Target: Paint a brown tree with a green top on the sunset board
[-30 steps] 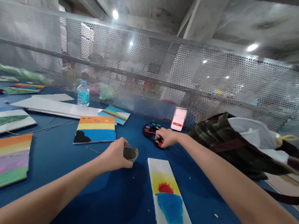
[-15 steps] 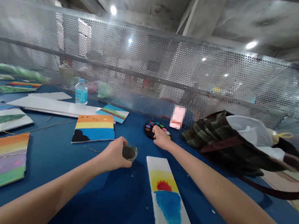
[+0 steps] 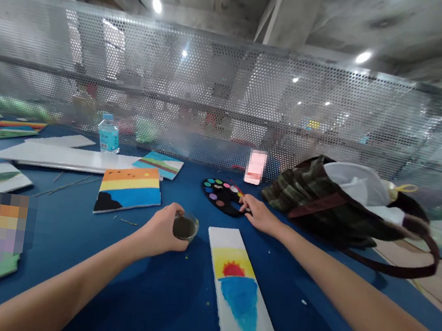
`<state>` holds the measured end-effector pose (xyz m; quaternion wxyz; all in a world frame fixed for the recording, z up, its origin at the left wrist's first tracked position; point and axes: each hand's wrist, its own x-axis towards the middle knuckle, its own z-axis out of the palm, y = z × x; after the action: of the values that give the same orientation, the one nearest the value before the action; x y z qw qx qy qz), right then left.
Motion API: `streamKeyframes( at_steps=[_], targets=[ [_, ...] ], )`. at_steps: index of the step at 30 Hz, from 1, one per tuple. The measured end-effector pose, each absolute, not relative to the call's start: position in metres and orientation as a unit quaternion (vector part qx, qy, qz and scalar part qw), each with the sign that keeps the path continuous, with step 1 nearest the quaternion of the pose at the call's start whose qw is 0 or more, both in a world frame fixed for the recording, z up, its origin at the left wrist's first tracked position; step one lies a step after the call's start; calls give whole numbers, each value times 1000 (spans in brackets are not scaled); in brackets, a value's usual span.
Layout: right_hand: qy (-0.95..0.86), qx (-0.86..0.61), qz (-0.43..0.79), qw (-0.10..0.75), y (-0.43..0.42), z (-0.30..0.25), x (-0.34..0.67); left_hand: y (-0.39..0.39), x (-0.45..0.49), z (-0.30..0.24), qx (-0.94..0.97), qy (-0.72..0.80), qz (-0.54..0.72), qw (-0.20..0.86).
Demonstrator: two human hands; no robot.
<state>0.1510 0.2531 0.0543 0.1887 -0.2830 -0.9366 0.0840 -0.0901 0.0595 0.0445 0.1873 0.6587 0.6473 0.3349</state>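
Note:
My left hand (image 3: 160,228) is wrapped round a small cup of murky water (image 3: 185,227) standing on the blue table (image 3: 170,300). My right hand (image 3: 260,215) rests at the near right edge of a black paint palette (image 3: 222,196) with coloured wells; its fingers are curled, and a thin red brush handle seems to stick out from them. Between my arms lies a long white board (image 3: 239,281) painted with a yellow sky, a red sun and a blue shape.
An orange, yellow and blue painting (image 3: 128,190) lies left of the cup. Further paintings and white boards (image 3: 63,155) cover the left side, with a water bottle (image 3: 108,134) behind. A dark plaid bag (image 3: 332,213) sits at right. A perforated metal screen (image 3: 229,101) closes the far edge.
My right hand has drawn back from over the palette to its near right edge. My left hand stays on the cup. The camera has tilted slightly and shifted right.

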Motion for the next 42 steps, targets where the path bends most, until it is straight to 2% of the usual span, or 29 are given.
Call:
streamKeyframes(
  at_steps=[5,8,10,13,16,18,26,31,37,42],
  targets=[
    [-906,-322,91,258,252,52,164,61,-90,40,664,636,344,190],
    [-906,-307,114,267,221,58,171,60,-88,42,667,630,348,194],
    [-925,-264,149,227,189,65,180,60,-85,43,667,628,349,199],
    [-948,-175,245,106,142,74,199,59,-82,44,664,628,349,205],
    [-953,-186,238,22,112,73,212,59,-79,42,662,627,353,207],
    [-952,-219,213,2,105,68,213,59,-77,41,662,625,357,209],
    [-943,-264,182,87,126,51,184,52,-71,40,646,634,355,233],
    [-943,-195,240,121,137,78,165,55,-72,35,641,631,361,246],
    [-930,-67,274,238,141,116,128,59,-73,33,636,629,372,246],
    [-936,-86,267,212,146,115,95,60,-73,31,629,633,374,252]
  ],
)
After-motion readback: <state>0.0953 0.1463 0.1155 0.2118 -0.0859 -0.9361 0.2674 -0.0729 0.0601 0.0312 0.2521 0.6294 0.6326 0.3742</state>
